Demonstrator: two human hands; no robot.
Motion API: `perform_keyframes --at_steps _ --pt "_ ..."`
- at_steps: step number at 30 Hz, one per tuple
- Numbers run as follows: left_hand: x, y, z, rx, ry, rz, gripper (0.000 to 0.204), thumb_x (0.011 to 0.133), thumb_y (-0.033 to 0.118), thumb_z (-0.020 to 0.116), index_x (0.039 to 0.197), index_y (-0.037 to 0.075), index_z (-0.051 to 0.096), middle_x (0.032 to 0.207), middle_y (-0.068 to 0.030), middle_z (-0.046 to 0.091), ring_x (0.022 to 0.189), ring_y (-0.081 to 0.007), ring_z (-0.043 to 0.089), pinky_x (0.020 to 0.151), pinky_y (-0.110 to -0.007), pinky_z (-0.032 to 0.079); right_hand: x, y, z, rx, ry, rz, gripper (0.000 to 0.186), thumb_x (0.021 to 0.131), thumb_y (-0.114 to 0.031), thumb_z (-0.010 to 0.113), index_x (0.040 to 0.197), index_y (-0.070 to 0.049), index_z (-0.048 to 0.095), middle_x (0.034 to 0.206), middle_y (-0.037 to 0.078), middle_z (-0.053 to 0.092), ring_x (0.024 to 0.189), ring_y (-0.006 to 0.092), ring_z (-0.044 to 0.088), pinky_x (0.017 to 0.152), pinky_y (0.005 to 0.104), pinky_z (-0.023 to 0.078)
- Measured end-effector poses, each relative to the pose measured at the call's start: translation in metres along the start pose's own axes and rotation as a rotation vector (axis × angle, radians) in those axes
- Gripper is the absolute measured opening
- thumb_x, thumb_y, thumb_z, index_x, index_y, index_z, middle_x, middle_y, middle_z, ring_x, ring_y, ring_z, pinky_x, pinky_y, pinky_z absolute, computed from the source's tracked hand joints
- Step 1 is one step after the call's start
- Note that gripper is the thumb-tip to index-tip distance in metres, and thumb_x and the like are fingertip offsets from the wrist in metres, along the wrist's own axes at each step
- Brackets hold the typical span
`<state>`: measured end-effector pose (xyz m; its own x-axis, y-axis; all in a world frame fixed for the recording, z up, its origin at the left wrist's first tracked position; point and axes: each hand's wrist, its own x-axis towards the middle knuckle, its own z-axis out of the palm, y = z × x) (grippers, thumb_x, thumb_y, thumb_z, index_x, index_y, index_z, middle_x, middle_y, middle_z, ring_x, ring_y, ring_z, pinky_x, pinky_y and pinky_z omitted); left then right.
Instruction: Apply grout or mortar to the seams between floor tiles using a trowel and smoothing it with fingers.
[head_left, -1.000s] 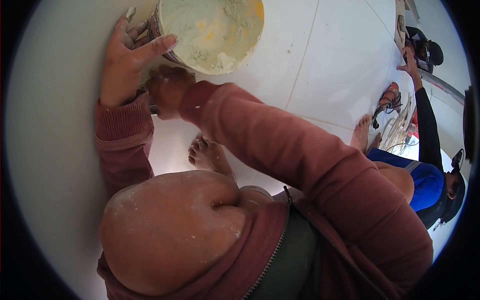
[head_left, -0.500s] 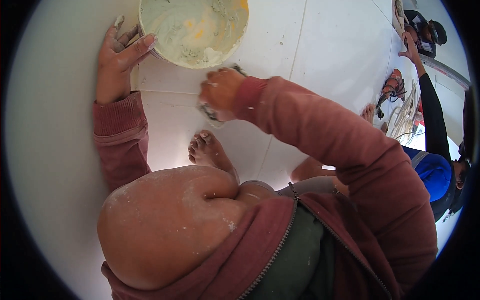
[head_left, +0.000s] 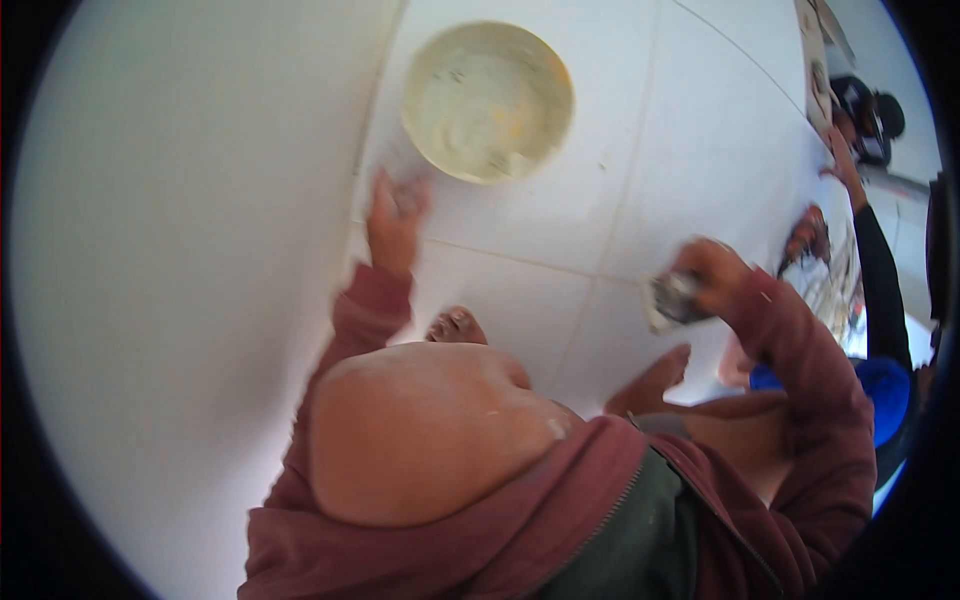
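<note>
A round pale yellow tub (head_left: 563, 124) stands on the white tiles, holding a cream-coloured paste with streaks of orange. My left hand (head_left: 395, 215) is below and left of its rim, apart from it. Motion blurs that hand, but its fingers look apart with nothing in them. Farther right, my right hand (head_left: 712, 268) grips a flat, paste-smeared tool (head_left: 676, 298), grey with a pale edge. It hangs above the floor near my foot; the fingers cover part of the tool and its exact kind is unclear.
A smooth pale wall (head_left: 200, 250) rises close on my left. White floor tiles (head_left: 510, 300) spread ahead, with my bare feet on them. At the right are another person's dark sleeve (head_left: 880, 260), a second person farther back, a red-orange tool (head_left: 808, 235) and a bundle of cords (head_left: 846, 262).
My left hand has come off the tub's rim. My right hand, with the flat tool, has swung right, away from the tub. The whole view has shifted, so the tub looks smaller and farther right.
</note>
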<state>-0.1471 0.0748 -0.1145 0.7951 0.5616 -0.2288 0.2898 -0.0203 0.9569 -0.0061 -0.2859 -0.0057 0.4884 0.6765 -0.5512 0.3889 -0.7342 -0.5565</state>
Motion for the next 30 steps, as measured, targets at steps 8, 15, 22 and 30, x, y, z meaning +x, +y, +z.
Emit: perform_keyframes --at_steps 8,15,22,30 --pt "-0.081 -0.031 -0.044 0.8 0.113 -0.057 0.068 0.079 0.018 0.056 0.135 0.003 0.02 0.058 -0.0042 0.049 0.05 -0.0178 0.05 0.051 -0.03 0.042 -0.055 0.002 -0.05 -0.241 0.076 0.047 0.03 0.046 -0.008 0.066 0.076 -0.008 0.065 0.071 0.009 0.057 0.072 0.0289 0.054 0.066 0.0363 0.045" --pt "-0.054 -0.028 -0.045 1.068 0.046 -0.141 0.068 0.081 0.026 0.051 0.137 0.009 0.017 0.056 -0.0065 0.051 0.049 -0.0246 0.052 0.051 -0.036 0.043 -0.043 -0.006 -0.048 -0.247 0.007 0.04 0.028 0.048 -0.009 0.068 0.076 -0.007 0.065 0.074 0.009 0.058 0.074 0.0282 0.055 0.067 0.0358 0.046" --pt "-0.06 -0.025 -0.028 1.008 -0.054 -0.146 0.068 0.083 0.029 0.048 0.137 0.007 0.013 0.057 -0.0115 0.056 0.052 -0.0304 0.055 0.051 -0.04 0.044 -0.043 -0.004 -0.048 -0.251 -0.029 0.033 0.027 0.05 -0.009 0.067 0.077 -0.007 0.065 0.074 0.01 0.059 0.074 0.0283 0.055 0.067 0.0359 0.046" --pt "-0.086 -0.015 0.014 1.022 -0.2 -0.081 0.068 0.081 0.026 0.05 0.135 0.0 0.018 0.056 -0.0108 0.054 0.049 -0.029 0.053 0.05 -0.04 0.042 -0.041 -0.005 -0.054 -0.27 -0.045 -0.021 0.025 0.051 -0.01 0.062 0.076 -0.008 0.063 0.072 0.007 0.056 0.075 0.0272 0.053 0.066 0.0363 0.045"
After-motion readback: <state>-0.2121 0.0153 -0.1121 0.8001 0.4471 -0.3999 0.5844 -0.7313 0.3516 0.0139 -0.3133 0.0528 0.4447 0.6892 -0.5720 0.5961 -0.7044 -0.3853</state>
